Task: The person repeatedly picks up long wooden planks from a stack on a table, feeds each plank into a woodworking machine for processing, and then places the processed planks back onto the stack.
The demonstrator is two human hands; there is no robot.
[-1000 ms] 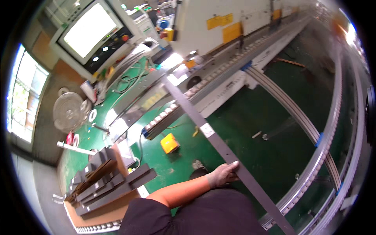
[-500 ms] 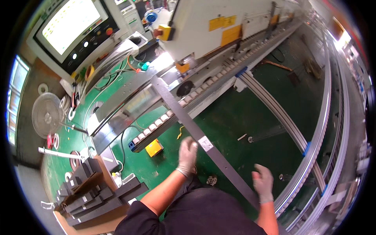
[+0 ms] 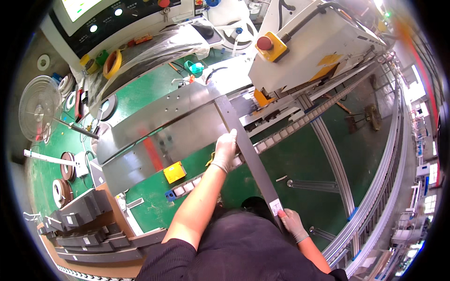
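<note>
A long, narrow grey board (image 3: pixel 251 157) lies slantwise in front of me, its far end resting on the metal machine table (image 3: pixel 136 124) and its near end by my body. My left hand (image 3: pixel 225 152), in a pale glove, closes on the board's left edge, about midway along. My right hand (image 3: pixel 293 225), gloved too, holds the right edge close to a white label (image 3: pixel 276 206). Its fingertips show by the label; the rest of the grip is partly hidden. A row of white conveyor rollers (image 3: pixel 276 139) runs beneath the board.
A white machine housing (image 3: pixel 300 56) carries a yellow box with a red emergency button (image 3: pixel 265 43). A stack of grey boards (image 3: pixel 93 241) lies at lower left. Curved metal rails (image 3: pixel 377 199) run along the right. A yellow pedal box (image 3: pixel 175 172) and a fan (image 3: pixel 40 110) are at left.
Both hands, apart from the board before, now grip its edges. The board's label lies nearer my body, and the view has turned, with the machine table showing larger.
</note>
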